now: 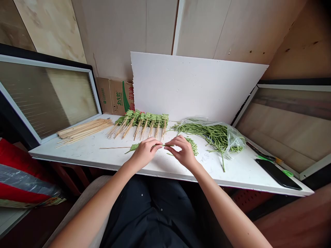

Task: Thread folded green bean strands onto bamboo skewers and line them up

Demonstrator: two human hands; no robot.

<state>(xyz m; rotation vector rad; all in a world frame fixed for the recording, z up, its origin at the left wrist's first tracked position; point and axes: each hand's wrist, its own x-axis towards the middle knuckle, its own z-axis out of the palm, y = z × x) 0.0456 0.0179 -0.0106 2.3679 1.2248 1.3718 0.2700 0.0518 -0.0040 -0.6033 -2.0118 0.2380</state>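
Observation:
Close together over the front of the white table, my left hand and my right hand pinch a thin piece of green bean between their fingertips. Both hands are closed on it. A bamboo skewer with bean pieces threaded on it extends left from beneath my left hand; whether that hand touches it I cannot tell. Partly hidden behind my right hand is a pile of short cut beans. Farther back lie several bundles of bean-loaded skewers, their bare sticks pointing toward me.
Bare skewers lie at the left. On the right, long beans spill from a clear plastic bag, near a black phone. A cardboard box and a white board stand at the back.

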